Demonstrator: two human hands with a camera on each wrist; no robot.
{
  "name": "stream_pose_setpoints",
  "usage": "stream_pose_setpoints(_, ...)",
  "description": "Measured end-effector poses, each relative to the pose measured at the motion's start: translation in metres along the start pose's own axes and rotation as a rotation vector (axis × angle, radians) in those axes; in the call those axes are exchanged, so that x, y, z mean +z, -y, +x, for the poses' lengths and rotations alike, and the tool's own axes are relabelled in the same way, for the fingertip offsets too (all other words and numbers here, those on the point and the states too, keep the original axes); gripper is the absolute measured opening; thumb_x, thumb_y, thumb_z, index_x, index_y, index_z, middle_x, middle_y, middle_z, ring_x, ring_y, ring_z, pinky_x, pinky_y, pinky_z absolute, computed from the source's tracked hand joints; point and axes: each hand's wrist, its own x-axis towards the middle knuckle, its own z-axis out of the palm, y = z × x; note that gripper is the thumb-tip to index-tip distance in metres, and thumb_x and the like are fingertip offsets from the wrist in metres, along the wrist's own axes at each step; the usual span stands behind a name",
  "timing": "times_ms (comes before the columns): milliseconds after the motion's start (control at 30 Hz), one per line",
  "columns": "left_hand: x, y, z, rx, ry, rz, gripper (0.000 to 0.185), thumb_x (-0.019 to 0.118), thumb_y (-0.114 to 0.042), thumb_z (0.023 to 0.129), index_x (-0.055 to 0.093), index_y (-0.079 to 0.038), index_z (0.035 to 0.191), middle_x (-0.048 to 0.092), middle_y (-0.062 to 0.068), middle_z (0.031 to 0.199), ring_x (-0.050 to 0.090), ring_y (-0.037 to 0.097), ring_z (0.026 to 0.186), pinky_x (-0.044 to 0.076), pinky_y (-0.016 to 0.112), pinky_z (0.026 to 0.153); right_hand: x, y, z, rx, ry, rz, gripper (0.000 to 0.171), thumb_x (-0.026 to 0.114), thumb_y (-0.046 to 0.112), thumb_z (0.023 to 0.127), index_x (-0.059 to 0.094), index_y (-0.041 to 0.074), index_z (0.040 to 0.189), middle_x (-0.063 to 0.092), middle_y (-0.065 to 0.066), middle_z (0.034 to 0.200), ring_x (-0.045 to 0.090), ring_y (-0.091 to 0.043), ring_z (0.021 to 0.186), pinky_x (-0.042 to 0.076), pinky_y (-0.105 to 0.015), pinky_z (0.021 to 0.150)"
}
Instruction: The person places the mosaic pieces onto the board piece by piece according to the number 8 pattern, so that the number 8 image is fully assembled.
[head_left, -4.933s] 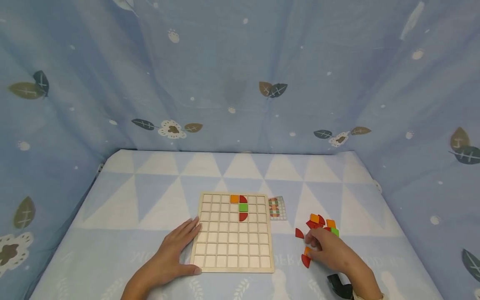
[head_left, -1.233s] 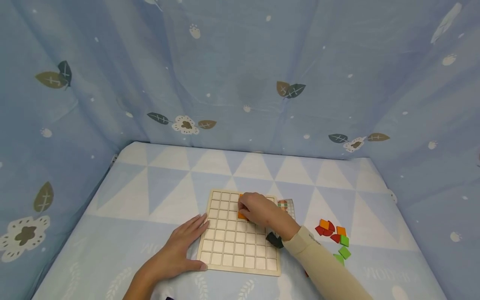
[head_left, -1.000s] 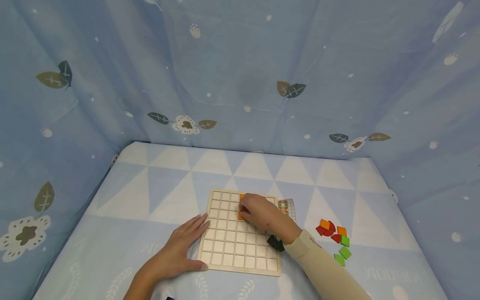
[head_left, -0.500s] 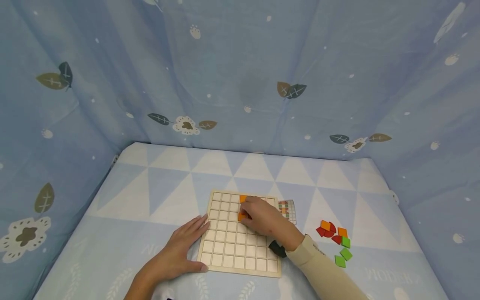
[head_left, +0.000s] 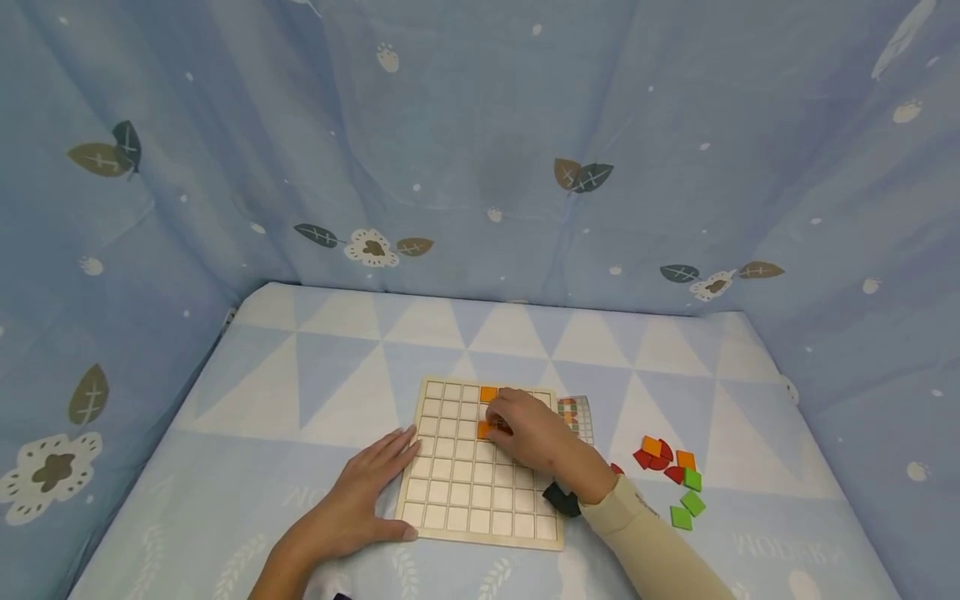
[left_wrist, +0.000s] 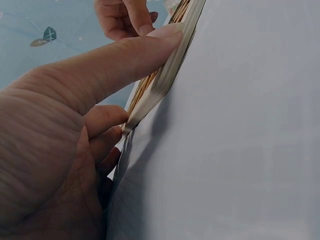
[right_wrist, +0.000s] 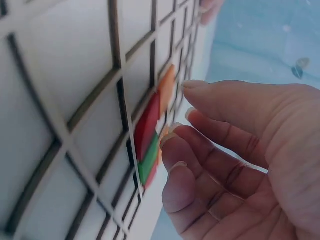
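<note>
My left hand [head_left: 356, 500] rests against the left side of a wooden grid board [head_left: 457, 496], its thumb touching the near edge. Over the upper part of the board hovers my right hand [head_left: 528, 433], thumb and fingers apart and loosely bent, holding nothing. Two orange square tiles [head_left: 488, 394] sit in one column of the grid, a cell apart. In the right wrist view, a red quarter-circle tile [right_wrist: 146, 125] lies in a cell beside an orange tile [right_wrist: 167, 90], with a green square tile [right_wrist: 148, 162] behind. The right hand hides part of these tiles in the head view.
A printed pattern card [head_left: 577, 417] lies at the board's right edge. Farther right are loose red quarter-circle tiles [head_left: 658, 463], orange squares [head_left: 686, 459] and green squares [head_left: 681, 517]. Another red piece [head_left: 617, 468] shows near the right sleeve. A black device [head_left: 561, 500] sits at the right wrist.
My right hand has gone from the loose tiles to the board, where an orange square now sits in the third row. It has since drawn slightly right, off that tile. The left hand stays put.
</note>
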Motion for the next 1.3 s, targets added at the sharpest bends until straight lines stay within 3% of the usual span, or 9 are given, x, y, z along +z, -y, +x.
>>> stream_pose_setpoints(267,0.000,0.003,0.000,0.001,-0.008,-0.009,0.113,0.093,-0.044,0.071,0.037,-0.011,0.164,0.021,-0.001,0.173,0.014,0.029,0.159,0.013,0.062,0.119,-0.028,-0.021,-0.039,0.162,-0.097,0.073,0.014,0.077,0.014,0.096,0.074,0.008,0.108,0.067,0.003,0.102,0.061,-0.012,0.089,0.055,-0.038,0.082)
stream_pose_setpoints(467,-0.002,0.001,0.000,-0.004,-0.016,-0.007,0.113,0.094,-0.042,0.071,0.037,-0.011,0.163,0.022,-0.002,0.173,0.015,0.029,0.159,0.013,0.061,0.119,-0.052,-0.052,-0.080,0.201,-0.183,0.062,0.011,0.075,0.010,0.097,0.076,0.008,0.108,0.068,0.006,0.101,0.062,-0.011,0.086,0.054,-0.032,0.073)
stream_pose_setpoints(633,-0.002,-0.001,-0.001,0.013,-0.032,-0.007,0.111,0.093,-0.045,0.072,0.039,-0.010,0.163,0.023,0.001,0.173,0.017,0.031,0.158,0.015,0.063,0.117,-0.063,-0.065,-0.108,0.300,-0.154,0.054,0.013,0.075,0.008,0.096,0.077,0.007,0.109,0.070,0.003,0.101,0.062,-0.013,0.087,0.055,-0.033,0.073)
stream_pose_setpoints(900,-0.002,-0.001,-0.001,0.010,-0.024,-0.003,0.111,0.093,-0.045,0.072,0.038,-0.011,0.163,0.022,0.001,0.173,0.016,0.031,0.159,0.014,0.064,0.118,-0.054,-0.067,-0.135,0.477,0.011,0.096,0.013,0.078,0.015,0.093,0.073,0.009,0.103,0.063,0.005,0.091,0.055,-0.012,0.082,0.051,-0.035,0.073)
stream_pose_setpoints(1100,-0.001,-0.001,0.000,0.025,-0.025,0.000,0.112,0.093,-0.042,0.071,0.038,-0.010,0.163,0.023,0.001,0.173,0.016,0.031,0.159,0.014,0.063,0.117,-0.038,-0.062,-0.142,0.558,-0.026,0.119,0.015,0.082,0.015,0.091,0.067,0.011,0.091,0.053,0.004,0.078,0.049,-0.013,0.072,0.043,-0.028,0.064)
stream_pose_setpoints(1300,0.000,-0.003,0.001,0.031,-0.024,0.006,0.111,0.093,-0.043,0.072,0.039,-0.010,0.163,0.024,0.002,0.173,0.017,0.031,0.158,0.015,0.062,0.117,-0.034,-0.057,-0.144,0.600,-0.048,0.155,0.019,0.083,0.013,0.089,0.065,0.010,0.090,0.054,0.003,0.077,0.050,-0.014,0.072,0.044,-0.028,0.063)
